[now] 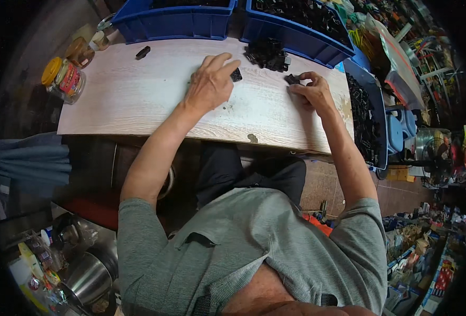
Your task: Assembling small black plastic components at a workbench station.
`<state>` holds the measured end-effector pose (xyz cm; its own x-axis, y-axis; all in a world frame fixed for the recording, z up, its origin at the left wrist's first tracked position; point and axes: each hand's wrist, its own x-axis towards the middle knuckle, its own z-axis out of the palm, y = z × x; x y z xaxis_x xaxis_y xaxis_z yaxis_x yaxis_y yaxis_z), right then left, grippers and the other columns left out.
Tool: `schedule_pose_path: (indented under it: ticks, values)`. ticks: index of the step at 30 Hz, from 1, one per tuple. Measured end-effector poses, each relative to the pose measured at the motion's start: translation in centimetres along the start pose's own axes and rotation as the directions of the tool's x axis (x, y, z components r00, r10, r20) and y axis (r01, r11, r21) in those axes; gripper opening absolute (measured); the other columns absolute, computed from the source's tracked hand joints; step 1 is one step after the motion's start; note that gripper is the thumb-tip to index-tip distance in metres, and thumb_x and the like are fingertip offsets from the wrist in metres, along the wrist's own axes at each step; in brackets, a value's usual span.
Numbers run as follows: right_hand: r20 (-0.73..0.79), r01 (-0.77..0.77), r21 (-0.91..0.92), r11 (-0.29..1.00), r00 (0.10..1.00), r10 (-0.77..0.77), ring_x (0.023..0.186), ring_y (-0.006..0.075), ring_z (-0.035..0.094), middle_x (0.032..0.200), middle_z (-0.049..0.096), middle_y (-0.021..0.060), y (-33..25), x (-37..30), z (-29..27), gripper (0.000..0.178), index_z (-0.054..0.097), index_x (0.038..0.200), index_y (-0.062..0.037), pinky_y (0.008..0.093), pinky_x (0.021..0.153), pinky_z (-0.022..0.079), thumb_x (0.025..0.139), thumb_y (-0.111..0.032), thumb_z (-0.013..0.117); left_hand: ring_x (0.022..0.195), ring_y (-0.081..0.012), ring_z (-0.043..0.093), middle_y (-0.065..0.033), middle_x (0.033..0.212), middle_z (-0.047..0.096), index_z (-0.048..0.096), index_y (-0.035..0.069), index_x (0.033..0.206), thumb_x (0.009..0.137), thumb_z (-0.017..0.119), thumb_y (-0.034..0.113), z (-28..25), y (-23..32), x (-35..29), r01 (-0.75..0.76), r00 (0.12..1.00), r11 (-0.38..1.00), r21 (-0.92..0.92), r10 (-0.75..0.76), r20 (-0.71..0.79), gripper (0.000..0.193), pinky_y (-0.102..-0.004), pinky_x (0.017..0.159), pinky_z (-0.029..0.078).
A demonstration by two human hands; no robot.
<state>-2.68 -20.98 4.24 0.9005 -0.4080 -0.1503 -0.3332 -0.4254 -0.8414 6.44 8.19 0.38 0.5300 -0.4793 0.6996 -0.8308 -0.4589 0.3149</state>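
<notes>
My right hand (315, 94) pinches a small black plastic part (292, 79) between thumb and fingers, just over the right side of the table. My left hand (210, 82) is over the middle of the table with its fingers apart and bent. Another small black part (236, 75) shows beside its fingers, partly covered by the hand; I cannot tell whether they touch. Between and beyond my hands, a pile of black parts (267, 54) sits against the blue bin. One more black part (143, 52) lies alone at the far left.
Two blue bins (177, 26) (301, 37) line the table's far edge, holding black parts. A third blue bin (383, 134) with black parts stands right of the table (138, 100). A yellow-lidded jar (67, 81) and smaller jars (80, 52) are at the left edge.
</notes>
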Motion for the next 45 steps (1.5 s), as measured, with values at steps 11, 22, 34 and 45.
schedule_pose_path:
  ticks: [11,22,34,45]
  values:
    - [0.05,-0.024,0.06,0.998,0.999,0.021,0.046,0.0117,0.056,0.068,0.066,0.0049,0.4,-0.5,0.3,0.037,0.071,0.106,0.0028,0.0293,0.041,0.042,0.083,-0.025,0.079,0.103,-0.0324,0.063,-0.0147,0.11,0.069,0.075,0.01,0.112,0.084,0.063,0.005,0.2,0.8,-0.6,-0.019,0.996,0.994,0.111,0.009,0.092,0.031,-0.0439,0.085,0.056]
    - [0.219,-0.133,0.2,0.971,0.972,0.088,0.039,0.012,0.045,0.055,0.05,0.0009,-1.4,-2.5,1.5,0.028,0.069,0.094,-0.0015,0.0309,0.038,0.041,0.085,-0.027,0.075,0.108,-0.0338,0.059,-0.0196,0.125,0.06,0.07,0.013,0.119,0.088,0.07,0.021,0.8,3.8,-0.2,0.095,0.982,0.973,0.212,-0.126,0.141,0.032,-0.0444,0.08,0.058]
    - [0.404,-0.191,0.246,0.95,0.911,0.079,0.039,0.0136,0.049,0.055,0.05,0.0018,-1.4,-3.5,2.0,0.023,0.066,0.09,0.0006,0.0312,0.036,0.044,0.088,-0.022,0.069,0.082,-0.0203,0.064,-0.008,0.086,0.07,0.065,0.005,0.103,0.092,0.068,0.016,4.8,7.4,0.2,-0.121,0.977,0.987,-0.101,0.137,0.164,0.016,-0.0319,0.067,0.056]
    - [0.184,-0.24,0.126,0.963,0.959,0.215,0.038,0.0131,0.048,0.052,0.045,-0.0002,-2.0,-3.4,3.7,0.031,0.068,0.095,-0.0053,0.031,0.037,0.043,0.091,-0.036,0.072,0.078,-0.0251,0.066,-0.0136,0.089,0.07,0.07,0.003,0.096,0.094,0.064,0.013,4.9,6.3,-0.3,-0.063,0.998,0.997,-0.051,0.061,-0.033,0.012,-0.0316,0.063,0.055]
